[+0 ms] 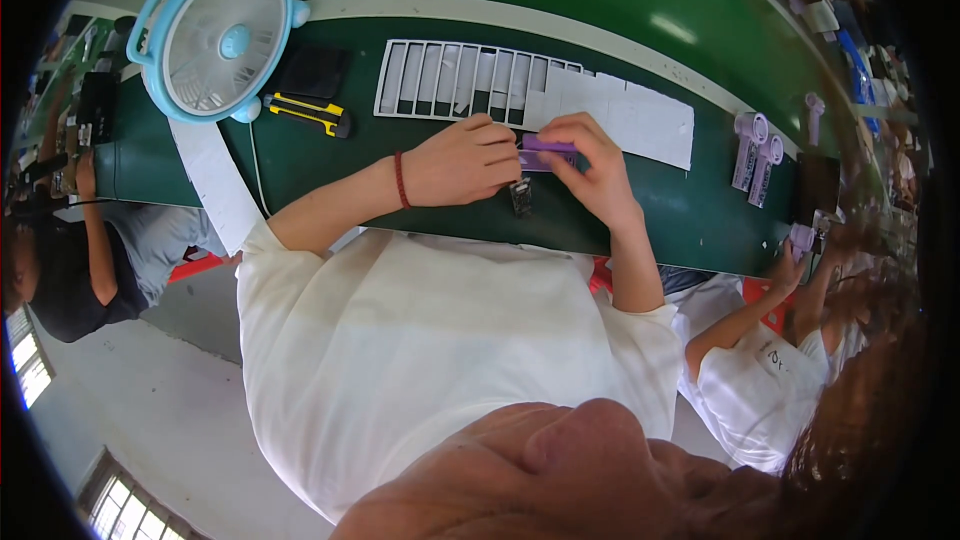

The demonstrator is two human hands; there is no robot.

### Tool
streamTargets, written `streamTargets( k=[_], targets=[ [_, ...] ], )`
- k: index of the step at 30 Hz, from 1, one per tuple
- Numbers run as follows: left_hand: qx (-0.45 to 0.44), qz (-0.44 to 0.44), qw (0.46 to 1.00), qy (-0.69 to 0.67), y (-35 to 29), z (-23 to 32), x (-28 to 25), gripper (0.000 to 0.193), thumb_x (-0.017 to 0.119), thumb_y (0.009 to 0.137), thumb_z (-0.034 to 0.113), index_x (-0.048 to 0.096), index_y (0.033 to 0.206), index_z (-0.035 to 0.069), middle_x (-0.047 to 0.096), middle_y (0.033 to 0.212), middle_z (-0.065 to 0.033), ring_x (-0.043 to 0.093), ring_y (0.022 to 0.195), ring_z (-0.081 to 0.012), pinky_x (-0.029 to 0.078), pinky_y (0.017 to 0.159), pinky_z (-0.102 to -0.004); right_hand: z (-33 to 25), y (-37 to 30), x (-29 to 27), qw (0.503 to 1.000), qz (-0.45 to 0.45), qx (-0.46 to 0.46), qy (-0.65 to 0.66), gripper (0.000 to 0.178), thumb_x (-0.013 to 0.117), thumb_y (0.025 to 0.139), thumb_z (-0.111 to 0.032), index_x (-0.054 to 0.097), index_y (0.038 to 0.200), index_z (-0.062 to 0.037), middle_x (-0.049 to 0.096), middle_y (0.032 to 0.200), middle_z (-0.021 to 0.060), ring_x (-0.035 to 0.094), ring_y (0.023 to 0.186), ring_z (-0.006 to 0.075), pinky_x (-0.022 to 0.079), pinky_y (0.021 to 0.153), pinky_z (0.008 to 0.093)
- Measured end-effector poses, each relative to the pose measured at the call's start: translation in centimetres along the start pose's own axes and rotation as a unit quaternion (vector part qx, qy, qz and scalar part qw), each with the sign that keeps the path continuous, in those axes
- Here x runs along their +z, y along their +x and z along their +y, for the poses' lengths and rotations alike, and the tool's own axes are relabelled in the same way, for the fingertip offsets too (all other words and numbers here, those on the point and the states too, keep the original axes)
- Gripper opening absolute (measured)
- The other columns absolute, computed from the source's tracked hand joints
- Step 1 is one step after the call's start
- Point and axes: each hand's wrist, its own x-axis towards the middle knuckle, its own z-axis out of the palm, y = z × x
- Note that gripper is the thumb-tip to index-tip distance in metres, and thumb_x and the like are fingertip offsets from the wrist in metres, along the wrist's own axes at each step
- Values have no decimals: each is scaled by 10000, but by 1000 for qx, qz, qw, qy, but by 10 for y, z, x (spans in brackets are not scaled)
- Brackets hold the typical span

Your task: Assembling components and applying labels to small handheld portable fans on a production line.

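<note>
A purple plastic part [548, 145] lies between my hands near the front of the green table. My right hand [598, 168] pinches it with thumb and fingers from the right. My left hand [466, 162], a braided red band on its wrist, is closed at the part's left end; its fingers hide what they hold, if anything. Just below the purple part is a small dark piece [521, 197], perhaps electronic, too small to make out. Beyond my hands lies a white divided tray [385, 80] with narrow slots, and a white sheet [640, 118] is at its right end.
A light-blue fan [232, 41] stands at the back left, beside a yellow-black box cutter [308, 113] and a black flat object [312, 71]. Purple handheld fans [750, 130] lie at the right. Co-workers sit on both sides; one person's hand [790, 265] holds a purple piece.
</note>
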Motion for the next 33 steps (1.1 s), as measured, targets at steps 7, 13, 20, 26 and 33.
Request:
streamTargets(
  k=[7, 13, 20, 26, 33],
  targets=[
    [-64, 62, 996, -11, -1, 4, 4, 277, 801, 849, 129, 646, 1077, 99, 656, 1062, -56, 630, 1143, -270, 495, 989, -398, 14, -17, -1, 986, -54, -96, -126, 272, 778, 803, 27, 761, 1053, -76, 742, 1164, 42, 675, 1130, 292, 534, 969, 398],
    [-65, 4, 997, -44, 1, 1, -6, 294, 822, 843, 181, 666, 1079, 99, 653, 1097, -75, 625, 1143, -285, 497, 986, -409, 12, -27, 2, 974, -40, -88, -205, 362, 732, 800, 65, 798, 1120, -91, 759, 1258, 30, 597, 1341, 343, 477, 1118, 432],
    [-77, -9, 983, -164, 6, -4, -23, 322, 832, 880, 250, 681, 1111, 84, 667, 1144, -92, 627, 1140, -313, 504, 989, -427, 31, -18, -10, 989, -53, -95, -99, 302, 711, 888, 38, 784, 1151, -91, 767, 1240, 55, 656, 1257, 332, 510, 1081, 487],
    [-109, 37, 976, -184, 10, -44, -18, 453, 599, 1061, 438, 735, 1195, 27, 708, 1284, -146, 615, 1252, -359, 481, 1058, -433, 30, 41, -13, 984, 39, -61, -161, 203, 710, 925, 40, 750, 1111, -32, 743, 1061, 119, 711, 997, 306, 564, 874, 376],
    [-152, -89, 976, -126, 14, -49, -11, 546, 607, 1052, 487, 700, 1307, 14, 639, 1457, -138, 485, 1454, -341, 365, 1196, -462, 46, 81, -6, 947, -129, -106, -273, 79, 720, 861, -17, 689, 930, -38, 693, 938, 136, 673, 886, 364, 555, 775, 449]
  ],
)
